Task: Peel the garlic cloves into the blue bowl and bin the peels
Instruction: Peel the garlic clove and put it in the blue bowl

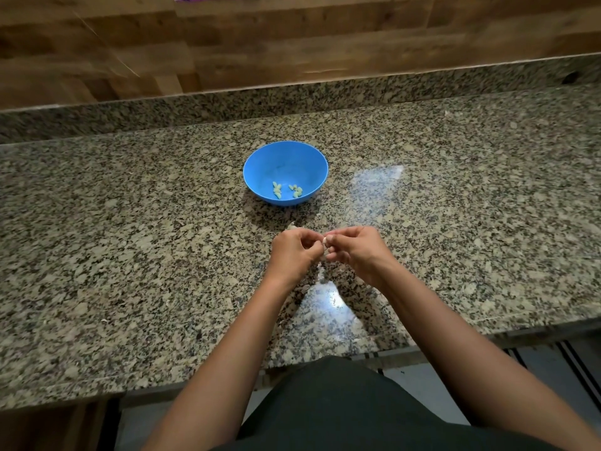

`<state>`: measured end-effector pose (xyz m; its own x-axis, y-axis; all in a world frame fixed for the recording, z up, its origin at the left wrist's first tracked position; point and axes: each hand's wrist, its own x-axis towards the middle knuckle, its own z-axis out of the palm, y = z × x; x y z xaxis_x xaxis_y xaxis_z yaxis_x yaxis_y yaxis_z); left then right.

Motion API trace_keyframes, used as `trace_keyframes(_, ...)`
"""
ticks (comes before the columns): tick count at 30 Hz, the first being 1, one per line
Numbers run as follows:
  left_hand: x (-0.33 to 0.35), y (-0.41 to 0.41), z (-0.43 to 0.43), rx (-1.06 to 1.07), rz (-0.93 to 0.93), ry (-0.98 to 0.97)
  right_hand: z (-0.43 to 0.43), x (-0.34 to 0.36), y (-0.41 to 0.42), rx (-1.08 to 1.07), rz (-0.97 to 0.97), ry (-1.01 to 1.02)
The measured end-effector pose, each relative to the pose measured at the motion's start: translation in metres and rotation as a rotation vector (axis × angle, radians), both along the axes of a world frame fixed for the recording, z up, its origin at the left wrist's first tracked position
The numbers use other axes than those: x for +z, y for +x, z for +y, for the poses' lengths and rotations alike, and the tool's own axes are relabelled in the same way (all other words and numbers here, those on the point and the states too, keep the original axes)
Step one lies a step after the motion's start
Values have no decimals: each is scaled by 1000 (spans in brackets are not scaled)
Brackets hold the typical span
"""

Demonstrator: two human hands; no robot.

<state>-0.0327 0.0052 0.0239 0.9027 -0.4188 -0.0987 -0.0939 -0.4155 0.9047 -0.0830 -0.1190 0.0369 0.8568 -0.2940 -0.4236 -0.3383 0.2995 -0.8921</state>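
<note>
- Speckled granite worktop [130,255] carries a few pale, papery peel scraps [321,275], lying just on the near side of the hands.
- Left hand [294,252] and right hand [356,252] meet above it, the fingers of both curled in, pinching one small whitish garlic clove [324,245] between their tips.
- That clove is probably light, firm and a little slippery. Its skin is likely thin and quick to tear, so holding it by the two ends and lifting a loose edge with a nail should suit.
- Round blue plastic bowl [257,164] stands beyond the hands, apart from them, with several pale-green peeled cloves [287,190] at its bottom.
- Brown wooden plank wall [227,43] rises behind; no bin shows.
</note>
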Motion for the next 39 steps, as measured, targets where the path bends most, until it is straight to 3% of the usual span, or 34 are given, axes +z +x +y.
trace_keyframes(8,0,3,-1,22,-11,-9,1,3,5,-94,40,127)
trace_keyframes(16,1,-2,0,-106,-350,197,1,2,7,-92,59,92)
trace_keyframes(24,2,-1,-1,-102,-340,163,-1,4,7,-82,35,104)
trace_keyframes(28,-1,0,-2,-46,-220,82,-1,5,5,-72,39,143)
trace_keyframes(35,-2,2,-3,94,342,-331,-4,7,3,-85,22,257)
trace_keyframes(39,0,2,-3,91,386,-363,-4,4,0,-56,-14,205)
